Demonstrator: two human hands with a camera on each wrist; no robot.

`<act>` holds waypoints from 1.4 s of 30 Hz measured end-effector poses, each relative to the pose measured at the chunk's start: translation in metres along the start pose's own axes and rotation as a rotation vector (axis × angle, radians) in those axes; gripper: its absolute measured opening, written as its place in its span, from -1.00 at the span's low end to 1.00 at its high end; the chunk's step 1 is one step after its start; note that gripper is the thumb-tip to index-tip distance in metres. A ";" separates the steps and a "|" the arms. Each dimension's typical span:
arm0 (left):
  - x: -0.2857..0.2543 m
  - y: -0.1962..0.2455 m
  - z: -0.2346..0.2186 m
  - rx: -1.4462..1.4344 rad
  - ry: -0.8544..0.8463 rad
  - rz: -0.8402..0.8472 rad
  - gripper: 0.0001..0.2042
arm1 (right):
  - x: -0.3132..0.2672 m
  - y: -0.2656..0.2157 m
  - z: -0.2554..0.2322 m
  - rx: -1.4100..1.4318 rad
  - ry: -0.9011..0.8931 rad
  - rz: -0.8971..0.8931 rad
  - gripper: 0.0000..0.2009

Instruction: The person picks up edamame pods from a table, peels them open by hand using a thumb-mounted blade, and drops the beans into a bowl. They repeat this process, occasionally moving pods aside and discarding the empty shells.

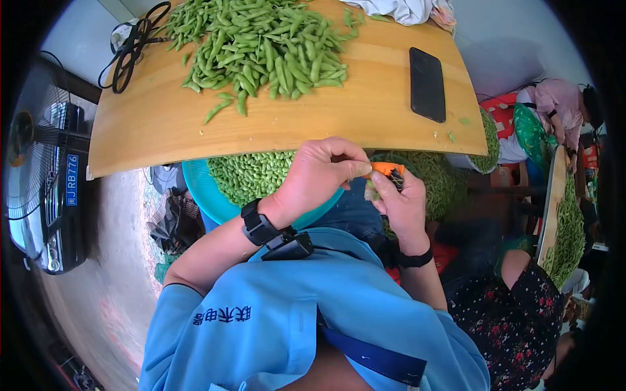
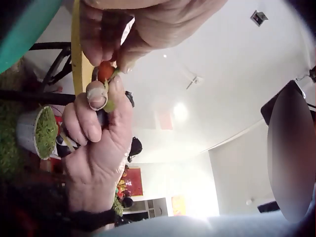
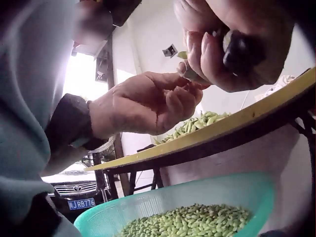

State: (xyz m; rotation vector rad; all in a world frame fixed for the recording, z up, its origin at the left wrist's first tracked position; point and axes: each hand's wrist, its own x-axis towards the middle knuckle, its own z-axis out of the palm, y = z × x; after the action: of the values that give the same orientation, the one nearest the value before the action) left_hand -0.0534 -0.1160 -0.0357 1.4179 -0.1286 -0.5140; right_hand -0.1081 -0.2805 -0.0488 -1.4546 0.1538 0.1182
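My left hand (image 1: 319, 171) and right hand (image 1: 404, 205) meet over the table's near edge. Between the right thumb and fingers is a green bean pod (image 2: 111, 104), mostly covered. The left thumb and forefinger pinch at its upper end. A small orange piece (image 1: 389, 168) lies along the right forefinger, close to the left fingertips. Within the curled right fingers sits a black object (image 3: 242, 52); I cannot tell its kind. Below the hands, a teal basin (image 1: 195, 189) holds shelled green beans (image 1: 251, 176).
A heap of bean pods (image 1: 261, 49) covers the wooden table's (image 1: 150, 124) far side. A phone (image 1: 427, 85) lies right, a black cable (image 1: 130, 55) left. More pods (image 1: 433, 186) lie below, right of the basin. A fan (image 1: 29, 143) stands left; another person (image 1: 557, 107) works far right.
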 end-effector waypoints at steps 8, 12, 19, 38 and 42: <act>0.001 0.000 -0.001 0.205 0.029 0.302 -0.95 | 0.005 -0.001 0.012 0.064 0.076 -0.059 -0.92; 0.006 -0.003 -0.004 -0.221 -0.176 0.079 -0.90 | 0.003 -0.009 0.005 0.574 -0.107 0.220 -0.93; 0.003 0.000 0.017 0.046 -0.009 -0.035 -0.80 | 0.004 0.012 0.009 -0.353 0.250 -0.337 -0.93; -0.038 -0.030 -0.035 -0.429 0.131 0.020 -0.84 | 0.019 0.022 0.057 -0.096 -0.001 -0.133 -0.91; -0.038 -0.027 -0.040 -0.376 0.178 0.022 -0.85 | 0.020 0.025 0.059 -0.089 -0.006 -0.108 -0.90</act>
State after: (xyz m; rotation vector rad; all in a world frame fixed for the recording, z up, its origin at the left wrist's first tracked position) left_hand -0.0790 -0.0661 -0.0601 1.0862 0.0921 -0.3685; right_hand -0.0909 -0.2193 -0.0702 -1.5478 0.0655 0.0419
